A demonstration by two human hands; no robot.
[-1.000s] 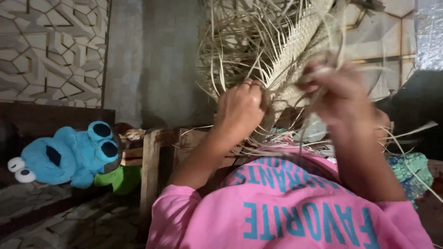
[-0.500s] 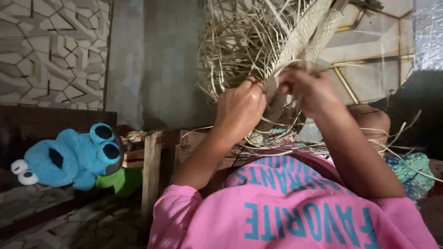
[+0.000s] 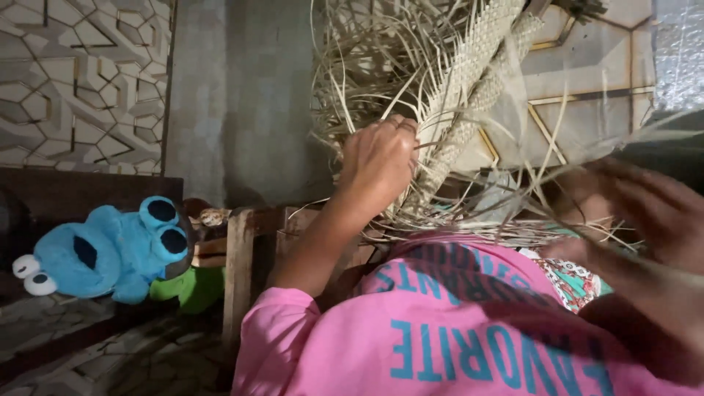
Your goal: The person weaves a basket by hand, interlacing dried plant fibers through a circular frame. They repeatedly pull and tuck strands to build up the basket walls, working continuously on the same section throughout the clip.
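The left hand (image 3: pixel 380 163) was closed around the woven straw mat (image 3: pixel 469 88), gripping it low down where the finished plaited band met a mass of loose straw strips (image 3: pixel 367 66); the band rose up and to the right from the fist, and the loose strips fanned out above and to its left. The right hand (image 3: pixel 645 209) was blurred at the right edge, fingers spread, apart from the band, with thin strips crossing in front of it; whether it pinched any could not be told. A blue plush toy (image 3: pixel 110 249) lay on a dark bench (image 3: pixel 81 194) at the left.
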